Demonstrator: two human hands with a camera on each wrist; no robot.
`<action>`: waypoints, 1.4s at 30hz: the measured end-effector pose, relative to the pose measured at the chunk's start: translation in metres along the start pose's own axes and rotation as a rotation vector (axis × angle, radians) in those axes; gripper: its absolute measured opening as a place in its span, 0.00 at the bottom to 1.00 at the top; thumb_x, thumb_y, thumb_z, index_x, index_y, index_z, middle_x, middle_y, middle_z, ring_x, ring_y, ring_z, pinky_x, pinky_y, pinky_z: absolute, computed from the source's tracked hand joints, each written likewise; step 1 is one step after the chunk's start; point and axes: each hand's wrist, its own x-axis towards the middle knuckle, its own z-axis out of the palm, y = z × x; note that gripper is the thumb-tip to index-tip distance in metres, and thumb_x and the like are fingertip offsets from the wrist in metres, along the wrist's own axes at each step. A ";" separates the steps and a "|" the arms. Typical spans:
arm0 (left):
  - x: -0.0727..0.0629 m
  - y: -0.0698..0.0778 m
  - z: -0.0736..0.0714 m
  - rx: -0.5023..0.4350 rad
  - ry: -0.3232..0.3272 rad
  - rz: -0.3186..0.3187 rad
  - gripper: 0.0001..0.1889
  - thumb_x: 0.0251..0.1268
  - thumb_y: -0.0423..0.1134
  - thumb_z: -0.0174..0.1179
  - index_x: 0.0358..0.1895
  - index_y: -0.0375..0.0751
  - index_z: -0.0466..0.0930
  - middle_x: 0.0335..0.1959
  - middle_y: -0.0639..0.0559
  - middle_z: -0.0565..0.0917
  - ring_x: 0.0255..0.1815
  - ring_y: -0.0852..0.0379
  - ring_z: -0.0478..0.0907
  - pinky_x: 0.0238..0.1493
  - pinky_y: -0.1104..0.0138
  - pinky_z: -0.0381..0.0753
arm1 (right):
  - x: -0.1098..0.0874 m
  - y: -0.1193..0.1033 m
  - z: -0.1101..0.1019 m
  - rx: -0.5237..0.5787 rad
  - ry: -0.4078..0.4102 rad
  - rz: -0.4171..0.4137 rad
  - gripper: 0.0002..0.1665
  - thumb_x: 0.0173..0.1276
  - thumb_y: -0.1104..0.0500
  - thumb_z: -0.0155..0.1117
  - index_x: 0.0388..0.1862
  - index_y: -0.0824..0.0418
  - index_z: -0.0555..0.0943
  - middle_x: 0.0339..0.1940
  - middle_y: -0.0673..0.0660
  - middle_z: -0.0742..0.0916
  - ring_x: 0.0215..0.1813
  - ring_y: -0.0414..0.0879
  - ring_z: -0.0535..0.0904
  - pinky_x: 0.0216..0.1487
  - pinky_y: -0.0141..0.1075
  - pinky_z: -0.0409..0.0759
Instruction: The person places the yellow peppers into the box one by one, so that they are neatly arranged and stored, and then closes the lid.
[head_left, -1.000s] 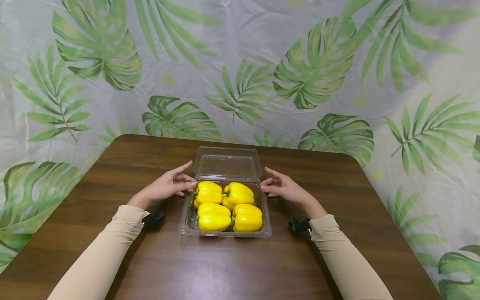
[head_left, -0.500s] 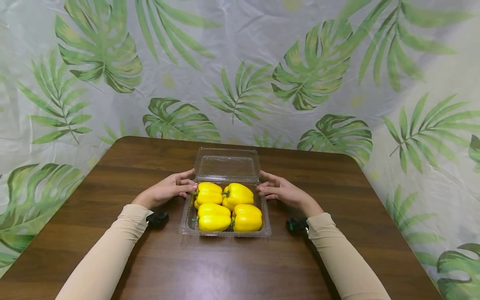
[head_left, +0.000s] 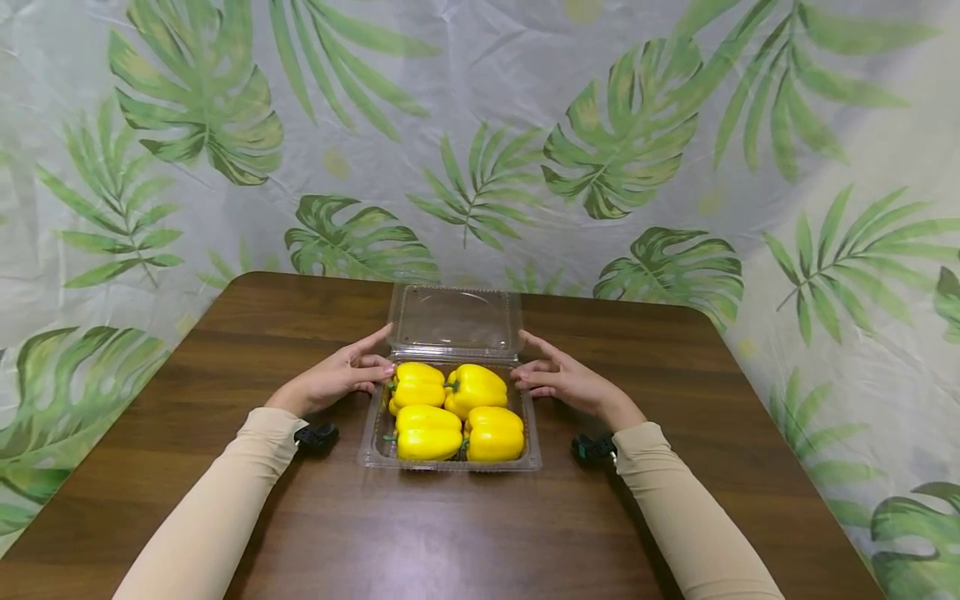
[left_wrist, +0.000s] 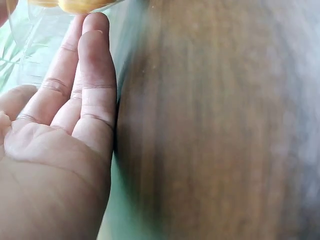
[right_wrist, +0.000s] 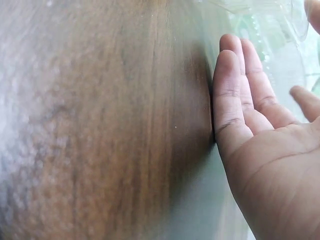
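A clear plastic clamshell box (head_left: 375,457) stands on the table in the head view, with several yellow bell peppers (head_left: 427,433) in its base. Its hinged lid (head_left: 456,321) tilts up at the back. My left hand (head_left: 330,377) is at the box's left side, index fingertip at the lid's edge and thumb by the base rim. Mirroring it on the right, my right hand (head_left: 566,383) has its index fingertip at the lid's other edge. In the left wrist view, the fingers (left_wrist: 97,75) reach out fairly straight beside the box; the right wrist view shows similar fingers (right_wrist: 227,92).
The box sits on a dark brown wooden table (head_left: 480,533) with rounded far corners. Behind it hangs a pale cloth (head_left: 495,67) printed with green leaves. Each wrist wears a small black device (head_left: 317,437) on its inner side.
Both hands have come inward to the box, and the index fingers have risen with the lid, which has swung up from lying back. The peppers and base have stayed put.
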 end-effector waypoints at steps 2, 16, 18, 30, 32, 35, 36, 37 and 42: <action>0.001 0.001 0.000 -0.025 0.009 0.006 0.46 0.85 0.37 0.57 0.91 0.56 0.34 0.55 0.53 0.86 0.49 0.61 0.84 0.51 0.68 0.85 | 0.001 -0.001 -0.001 0.013 0.011 -0.005 0.51 0.85 0.62 0.58 0.92 0.39 0.41 0.75 0.75 0.77 0.65 0.49 0.85 0.65 0.40 0.83; 0.005 0.014 -0.001 -0.043 0.056 0.115 0.51 0.83 0.32 0.56 0.88 0.73 0.29 0.72 0.24 0.74 0.54 0.60 0.85 0.51 0.64 0.85 | 0.007 -0.017 0.006 0.040 0.085 -0.078 0.49 0.85 0.61 0.57 0.91 0.35 0.45 0.76 0.72 0.74 0.67 0.51 0.82 0.66 0.46 0.84; 0.006 0.015 -0.001 -0.035 0.054 0.127 0.51 0.83 0.33 0.56 0.88 0.72 0.29 0.73 0.23 0.73 0.55 0.61 0.86 0.52 0.64 0.85 | 0.007 -0.019 0.005 0.037 0.097 -0.097 0.48 0.86 0.61 0.57 0.91 0.35 0.45 0.77 0.73 0.74 0.68 0.52 0.81 0.65 0.46 0.83; 0.011 0.026 0.001 -0.020 0.021 0.167 0.51 0.84 0.33 0.55 0.88 0.73 0.28 0.75 0.23 0.71 0.62 0.55 0.86 0.57 0.63 0.85 | 0.004 -0.025 -0.002 0.016 0.147 -0.140 0.48 0.85 0.61 0.57 0.91 0.37 0.46 0.79 0.72 0.73 0.74 0.57 0.77 0.72 0.57 0.77; 0.012 0.027 0.001 -0.013 0.020 0.171 0.50 0.84 0.33 0.55 0.88 0.73 0.28 0.77 0.24 0.70 0.68 0.48 0.83 0.59 0.62 0.84 | 0.003 -0.027 -0.003 0.016 0.150 -0.146 0.47 0.85 0.61 0.57 0.91 0.36 0.47 0.80 0.71 0.72 0.77 0.61 0.74 0.74 0.59 0.75; 0.013 0.029 0.001 0.001 0.025 0.178 0.50 0.84 0.33 0.54 0.88 0.72 0.28 0.80 0.25 0.67 0.75 0.34 0.75 0.60 0.60 0.84 | 0.002 -0.031 -0.004 0.011 0.151 -0.165 0.47 0.86 0.61 0.56 0.91 0.38 0.47 0.82 0.71 0.71 0.80 0.67 0.69 0.76 0.60 0.73; 0.013 0.030 0.000 0.007 0.027 0.180 0.50 0.84 0.32 0.54 0.88 0.72 0.29 0.81 0.26 0.66 0.77 0.30 0.72 0.61 0.60 0.84 | 0.002 -0.032 -0.004 0.009 0.152 -0.172 0.46 0.86 0.61 0.56 0.91 0.38 0.47 0.82 0.71 0.70 0.81 0.68 0.68 0.76 0.61 0.72; 0.012 0.032 0.000 0.015 0.029 0.183 0.50 0.84 0.32 0.54 0.89 0.71 0.29 0.82 0.26 0.64 0.79 0.28 0.69 0.62 0.59 0.83 | 0.001 -0.034 -0.004 0.009 0.153 -0.177 0.46 0.86 0.61 0.56 0.91 0.39 0.47 0.82 0.70 0.70 0.81 0.69 0.67 0.76 0.62 0.71; 0.011 0.041 -0.002 0.050 0.039 0.188 0.48 0.85 0.34 0.54 0.89 0.69 0.31 0.86 0.29 0.58 0.82 0.26 0.63 0.66 0.53 0.81 | -0.002 -0.040 -0.006 0.005 0.164 -0.197 0.45 0.85 0.62 0.57 0.91 0.40 0.50 0.83 0.68 0.69 0.82 0.68 0.65 0.79 0.66 0.66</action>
